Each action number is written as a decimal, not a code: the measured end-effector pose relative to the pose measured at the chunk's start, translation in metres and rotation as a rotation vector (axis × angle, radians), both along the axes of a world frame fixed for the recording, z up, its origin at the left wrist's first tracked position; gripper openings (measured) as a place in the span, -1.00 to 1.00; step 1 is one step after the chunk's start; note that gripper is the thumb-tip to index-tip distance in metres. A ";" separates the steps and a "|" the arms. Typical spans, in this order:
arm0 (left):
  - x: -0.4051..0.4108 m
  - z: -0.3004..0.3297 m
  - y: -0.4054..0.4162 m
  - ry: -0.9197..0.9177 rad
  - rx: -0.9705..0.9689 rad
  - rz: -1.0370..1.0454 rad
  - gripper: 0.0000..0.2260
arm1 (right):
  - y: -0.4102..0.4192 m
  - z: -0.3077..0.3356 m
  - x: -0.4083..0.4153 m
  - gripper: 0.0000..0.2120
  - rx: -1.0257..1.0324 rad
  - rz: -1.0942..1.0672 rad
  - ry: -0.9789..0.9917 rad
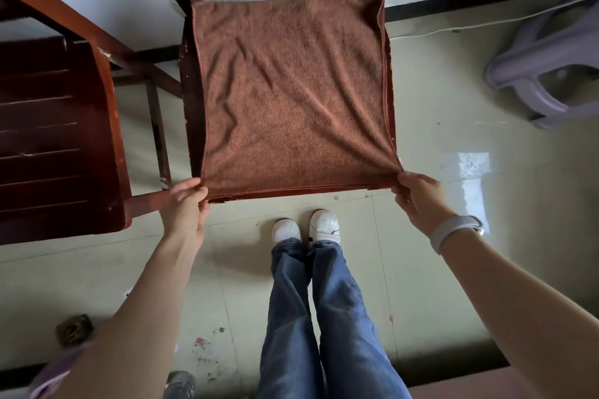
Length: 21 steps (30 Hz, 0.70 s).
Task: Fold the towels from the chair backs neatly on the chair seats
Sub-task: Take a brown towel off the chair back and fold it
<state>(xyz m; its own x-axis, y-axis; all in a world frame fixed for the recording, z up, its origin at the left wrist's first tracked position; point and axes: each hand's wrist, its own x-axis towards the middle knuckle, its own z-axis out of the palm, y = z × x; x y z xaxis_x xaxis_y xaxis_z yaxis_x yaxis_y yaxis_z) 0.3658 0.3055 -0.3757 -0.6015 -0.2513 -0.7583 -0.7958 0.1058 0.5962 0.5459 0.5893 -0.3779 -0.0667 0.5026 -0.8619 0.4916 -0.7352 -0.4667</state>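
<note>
Head view: a tiled floor [421, 107] is seen below a dark wooden chair [191, 107], with a second wooden chair [58, 139] to its left and a pale plastic stool [534, 74] to the right. A brown towel [291, 91] is spread flat over the chair seat. Its near left corner is pinched by the left hand [186, 207], and its near right corner is pinched by the right hand [418, 197], fingers curled.

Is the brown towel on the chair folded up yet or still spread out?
Spread out. The brown towel lies flat over the chair seat, with the left hand and right hand each pinching a near corner.
</note>
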 end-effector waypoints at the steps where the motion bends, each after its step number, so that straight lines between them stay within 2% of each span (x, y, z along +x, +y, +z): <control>1: 0.000 0.007 0.001 0.038 -0.001 -0.032 -0.75 | 0.002 0.007 -0.001 -0.82 -0.015 -0.020 0.027; 8: -0.018 0.074 0.011 0.271 0.034 -0.117 -0.75 | 0.017 0.079 -0.019 -0.77 0.008 -0.063 0.201; 13: -0.046 0.145 0.031 0.344 0.157 -0.104 -0.83 | 0.027 0.151 -0.043 -0.67 0.196 0.136 0.307; 14: -0.051 0.161 0.034 0.362 0.179 -0.132 -0.79 | 0.030 0.166 -0.048 -0.67 0.240 0.176 0.311; 17: -0.065 0.211 0.037 0.429 0.131 -0.317 -0.69 | 0.039 0.210 -0.058 -0.68 0.383 0.336 0.300; 19: -0.070 0.240 0.037 0.517 -0.020 -0.544 -0.69 | 0.042 0.236 -0.060 -0.64 0.569 0.527 0.226; 21: -0.068 0.264 0.033 0.639 -0.175 -0.742 -0.71 | 0.041 0.256 -0.057 -0.69 0.815 0.663 0.137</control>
<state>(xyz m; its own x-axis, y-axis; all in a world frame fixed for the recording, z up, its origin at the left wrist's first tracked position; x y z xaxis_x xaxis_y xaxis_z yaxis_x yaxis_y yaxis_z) 0.2974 0.3386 -0.1120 -0.9340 0.2772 -0.2252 -0.0270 0.5740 0.8184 0.4892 0.6304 -0.1218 -0.6102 0.7534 -0.2450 0.5857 0.2209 -0.7798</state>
